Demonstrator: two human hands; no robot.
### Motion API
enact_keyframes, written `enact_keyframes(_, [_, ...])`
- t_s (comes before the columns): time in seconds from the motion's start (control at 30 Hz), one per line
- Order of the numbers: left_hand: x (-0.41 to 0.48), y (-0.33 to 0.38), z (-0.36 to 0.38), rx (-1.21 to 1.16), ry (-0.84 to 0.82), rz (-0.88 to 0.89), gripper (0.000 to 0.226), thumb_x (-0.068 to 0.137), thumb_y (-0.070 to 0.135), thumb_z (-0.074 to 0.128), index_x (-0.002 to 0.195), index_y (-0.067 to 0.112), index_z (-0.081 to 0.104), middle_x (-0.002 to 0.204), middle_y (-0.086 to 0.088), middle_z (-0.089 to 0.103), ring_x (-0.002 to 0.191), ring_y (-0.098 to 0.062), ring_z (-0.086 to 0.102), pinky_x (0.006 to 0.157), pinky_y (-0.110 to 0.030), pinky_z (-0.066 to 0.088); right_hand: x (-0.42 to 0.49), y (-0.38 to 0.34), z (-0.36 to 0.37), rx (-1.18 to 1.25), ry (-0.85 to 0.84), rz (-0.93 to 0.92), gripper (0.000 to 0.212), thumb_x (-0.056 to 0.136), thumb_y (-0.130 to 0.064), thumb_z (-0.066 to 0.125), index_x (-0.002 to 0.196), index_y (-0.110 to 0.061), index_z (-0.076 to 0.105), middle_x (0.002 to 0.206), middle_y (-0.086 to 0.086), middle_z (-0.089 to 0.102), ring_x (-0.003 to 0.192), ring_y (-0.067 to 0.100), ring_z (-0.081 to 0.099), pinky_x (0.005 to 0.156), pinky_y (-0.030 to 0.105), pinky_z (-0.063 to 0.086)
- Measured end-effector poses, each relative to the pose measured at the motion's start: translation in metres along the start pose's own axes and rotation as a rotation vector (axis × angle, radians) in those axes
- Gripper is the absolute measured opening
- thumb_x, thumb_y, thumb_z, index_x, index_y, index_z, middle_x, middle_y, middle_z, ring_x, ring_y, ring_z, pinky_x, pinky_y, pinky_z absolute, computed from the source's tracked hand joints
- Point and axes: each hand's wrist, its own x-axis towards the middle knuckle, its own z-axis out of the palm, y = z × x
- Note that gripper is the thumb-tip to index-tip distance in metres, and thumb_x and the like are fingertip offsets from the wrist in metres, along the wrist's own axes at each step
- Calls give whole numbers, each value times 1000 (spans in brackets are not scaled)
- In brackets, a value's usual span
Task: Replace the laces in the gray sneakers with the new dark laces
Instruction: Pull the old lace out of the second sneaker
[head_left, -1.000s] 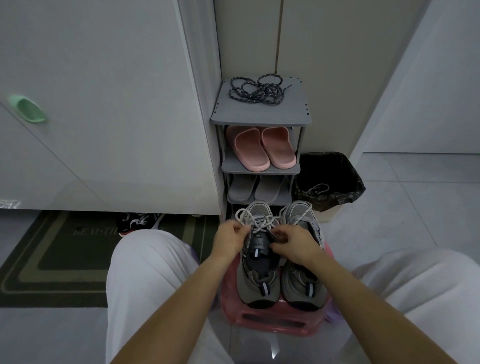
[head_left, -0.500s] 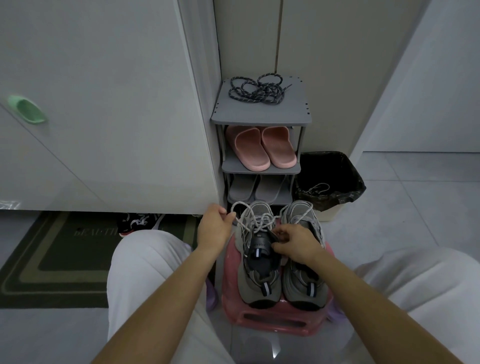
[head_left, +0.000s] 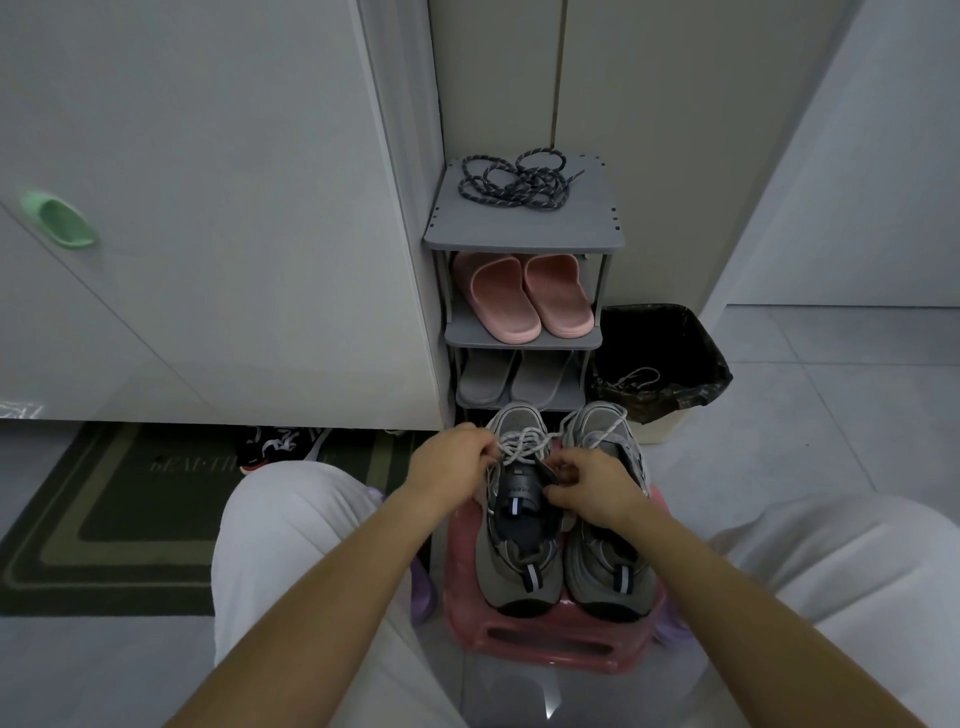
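Head view: left hand (head_left: 451, 458) has drawn back in, pinching the pale lace (head_left: 525, 446); right hand (head_left: 592, 486) seemingly pinches the tongue (head_left: 519, 496). Gray sneakers (head_left: 522, 564) crowd the pink stool (head_left: 550, 647) to its edges; dark laces (head_left: 514, 182) lie on the rack (head_left: 524, 233).

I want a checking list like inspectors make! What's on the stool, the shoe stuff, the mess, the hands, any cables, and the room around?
Surface: pink stool on floor tiles, carrying both shoes.
Job's things: gray sneakers side by side, light laces in them; dark laces heaped on the gray shoe rack.
Clutter: pink slippers and gray slippers on rack shelves; black shoe at the doormat edge.
Hands: left hand pinches one of the light laces; right hand curls its fingers at the left sneaker's tongue, hold unclear.
Cables: nothing seen.
Surroundings: lined bin beside the rack, a cord inside; white cabinet with green handle.
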Motion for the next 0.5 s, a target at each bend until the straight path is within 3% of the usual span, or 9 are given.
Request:
enact_keyframes(0.27, [8,-23,-22,67,125,-157,13,92,12,51,94,15,63,100,-4,60,91,-23,58,68,-32,43,0,0,-1,6,-5,6,41,79,-19,69,119,-15,61,104,6,68,96,19,62,87,30,51])
enact_keyframes(0.5, [-2,2,0,24,21,96,17,91,23,53,104,20,64,109,2,62,100,-17,58,80,-32,48,0,0,-1,-2,0,9,43,79,-18,69,121,-14,61,109,8,67,101,20,61,90,31,50])
